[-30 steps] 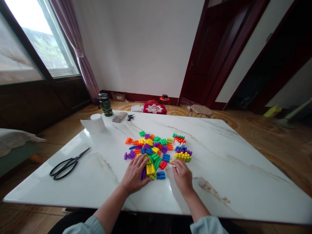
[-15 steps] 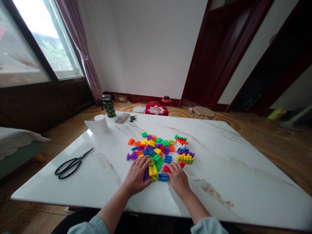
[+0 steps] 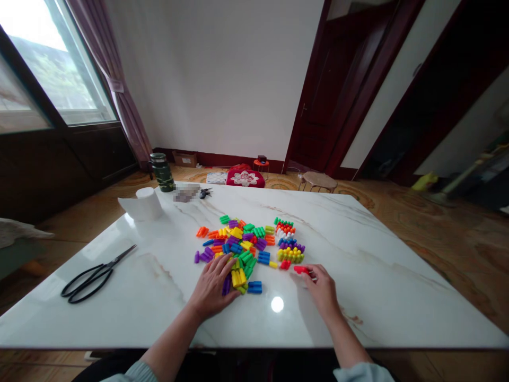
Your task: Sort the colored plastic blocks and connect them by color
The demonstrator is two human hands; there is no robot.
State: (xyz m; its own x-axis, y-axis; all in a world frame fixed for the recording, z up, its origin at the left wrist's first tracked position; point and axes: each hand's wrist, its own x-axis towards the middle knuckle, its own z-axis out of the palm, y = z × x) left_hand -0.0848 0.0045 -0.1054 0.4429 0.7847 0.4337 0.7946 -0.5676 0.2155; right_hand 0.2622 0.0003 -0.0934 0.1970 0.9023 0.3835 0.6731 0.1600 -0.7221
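Note:
My right hand (image 3: 321, 286) pinches a red plastic piece (image 3: 301, 270) at the right, beside a small group of red pieces (image 3: 284, 265) lying on the table. With its fingers spread, my left hand (image 3: 212, 285) rests at the near left edge of a heap of colourful plastic pieces (image 3: 247, 245), touching a few of them. A yellow piece (image 3: 238, 277) and a purple piece (image 3: 226, 285) lie close by its thumb. Rows of pieces sorted by colour (image 3: 290, 255) stand to the right of the heap. A blue piece (image 3: 255, 287) lies in front.
Black-handled scissors (image 3: 93, 278) lie on the left of the white marble-patterned table (image 3: 377, 281). A paper roll (image 3: 148, 206), a camouflage flask (image 3: 162, 173), keys (image 3: 205, 193) and a blurred item stand or lie at the far left. A stool (image 3: 318, 181) is behind the table.
My right hand has moved right, away from the heap, carrying the red piece past the other red ones. My left hand stays by the heap. The camera view has shifted a little.

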